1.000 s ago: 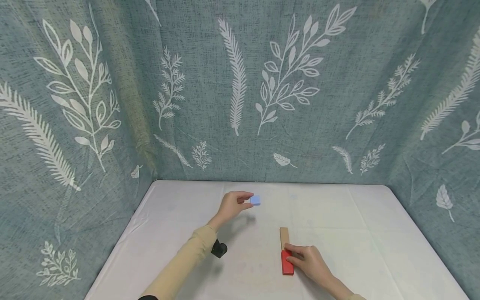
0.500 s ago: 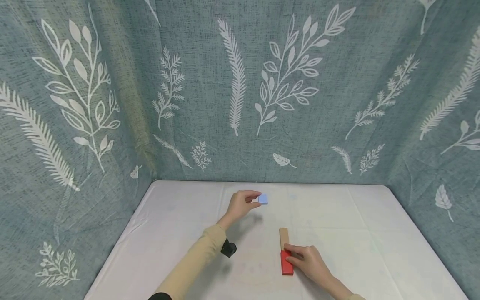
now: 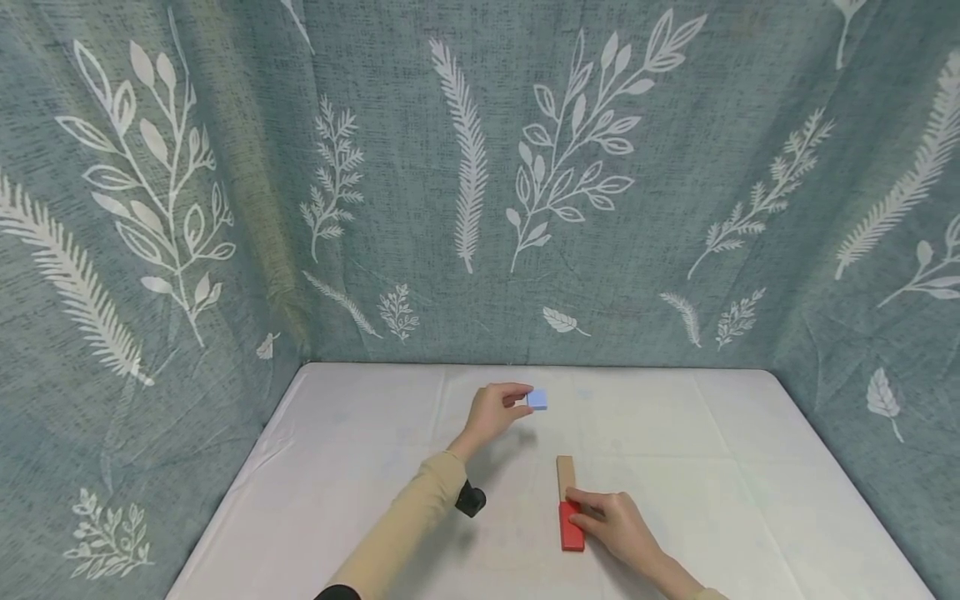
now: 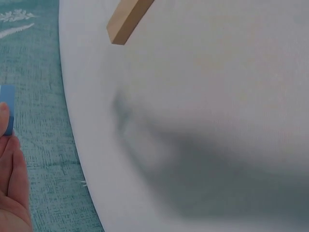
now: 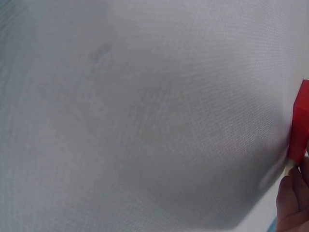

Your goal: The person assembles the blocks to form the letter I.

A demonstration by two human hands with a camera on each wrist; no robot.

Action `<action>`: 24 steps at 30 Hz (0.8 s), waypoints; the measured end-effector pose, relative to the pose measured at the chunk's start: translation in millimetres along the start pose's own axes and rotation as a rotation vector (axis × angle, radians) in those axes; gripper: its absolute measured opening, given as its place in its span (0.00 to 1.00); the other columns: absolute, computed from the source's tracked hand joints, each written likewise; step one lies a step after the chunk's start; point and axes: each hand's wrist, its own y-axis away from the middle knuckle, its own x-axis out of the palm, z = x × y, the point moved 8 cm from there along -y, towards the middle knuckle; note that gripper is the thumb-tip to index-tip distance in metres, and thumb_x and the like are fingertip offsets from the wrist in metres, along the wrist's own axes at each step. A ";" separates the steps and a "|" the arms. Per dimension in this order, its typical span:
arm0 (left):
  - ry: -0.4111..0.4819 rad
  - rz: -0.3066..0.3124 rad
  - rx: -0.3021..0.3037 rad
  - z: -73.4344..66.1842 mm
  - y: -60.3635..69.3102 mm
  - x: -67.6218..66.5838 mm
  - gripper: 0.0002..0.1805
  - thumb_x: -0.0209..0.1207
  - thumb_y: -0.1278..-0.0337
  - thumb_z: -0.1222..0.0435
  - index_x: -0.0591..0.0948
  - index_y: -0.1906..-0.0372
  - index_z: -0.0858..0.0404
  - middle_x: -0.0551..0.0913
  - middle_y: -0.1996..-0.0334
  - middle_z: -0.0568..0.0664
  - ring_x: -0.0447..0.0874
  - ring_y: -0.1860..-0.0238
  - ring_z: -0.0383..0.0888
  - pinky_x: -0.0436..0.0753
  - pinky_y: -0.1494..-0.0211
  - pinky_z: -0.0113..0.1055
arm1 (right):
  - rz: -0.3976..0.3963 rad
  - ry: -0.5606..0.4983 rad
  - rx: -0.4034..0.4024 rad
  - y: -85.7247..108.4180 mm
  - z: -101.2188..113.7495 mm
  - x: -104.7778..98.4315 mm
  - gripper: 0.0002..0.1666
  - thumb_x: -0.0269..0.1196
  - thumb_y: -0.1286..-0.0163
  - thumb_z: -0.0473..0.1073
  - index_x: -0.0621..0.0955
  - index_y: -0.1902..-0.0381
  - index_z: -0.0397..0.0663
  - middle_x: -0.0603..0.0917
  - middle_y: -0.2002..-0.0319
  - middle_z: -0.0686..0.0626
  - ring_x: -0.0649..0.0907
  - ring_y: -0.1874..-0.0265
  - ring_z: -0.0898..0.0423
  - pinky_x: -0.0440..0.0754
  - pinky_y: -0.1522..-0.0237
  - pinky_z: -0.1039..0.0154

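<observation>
My left hand (image 3: 491, 414) pinches a small light blue block (image 3: 537, 400) between thumb and fingertips. It is held above the far part of the white table, with a shadow below it. In the left wrist view the blue block (image 4: 7, 110) appears at the left edge. A red block (image 3: 572, 527) lies on the table with a natural wood block (image 3: 566, 477) end to end behind it, making one line. My right hand (image 3: 617, 522) grips the red block from the right, fingertips near the seam. The right wrist view shows only part of the red block (image 5: 301, 123).
A white cloth covers the table (image 3: 675, 433). Blue-green curtains (image 3: 495, 317) with white leaf prints stand along its back and sides. A black wrist camera (image 3: 471, 499) sits on the left forearm.
My left hand has carried the light blue block a little to the right, above the table. The right hand and the red and wood blocks have stayed in place.
</observation>
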 end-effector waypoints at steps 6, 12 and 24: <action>0.019 -0.006 0.006 0.0 0.7 6.1 0.18 0.64 0.46 0.68 0.82 0.49 0.68 0.84 0.50 0.59 0.83 0.48 0.53 0.84 0.45 0.39 | 0.001 -0.002 -0.001 0.1 0.5 0.6 0.20 0.68 0.43 0.38 0.83 0.51 0.36 0.85 0.51 0.41 0.83 0.50 0.44 0.86 0.53 0.61; 0.015 -0.027 0.002 5.4 2.1 17.6 0.18 0.64 0.46 0.69 0.82 0.49 0.68 0.84 0.50 0.59 0.84 0.49 0.52 0.84 0.46 0.38 | -0.001 -0.001 -0.005 0.0 0.8 0.8 0.21 0.68 0.42 0.38 0.83 0.51 0.36 0.85 0.51 0.42 0.83 0.50 0.45 0.86 0.54 0.62; 0.016 -0.048 -0.010 9.9 3.0 34.4 0.17 0.64 0.46 0.70 0.82 0.50 0.67 0.84 0.51 0.57 0.84 0.49 0.51 0.84 0.45 0.37 | -0.011 0.011 -0.003 0.7 -1.0 -0.5 0.20 0.68 0.43 0.38 0.83 0.52 0.37 0.85 0.52 0.43 0.84 0.51 0.46 0.86 0.54 0.61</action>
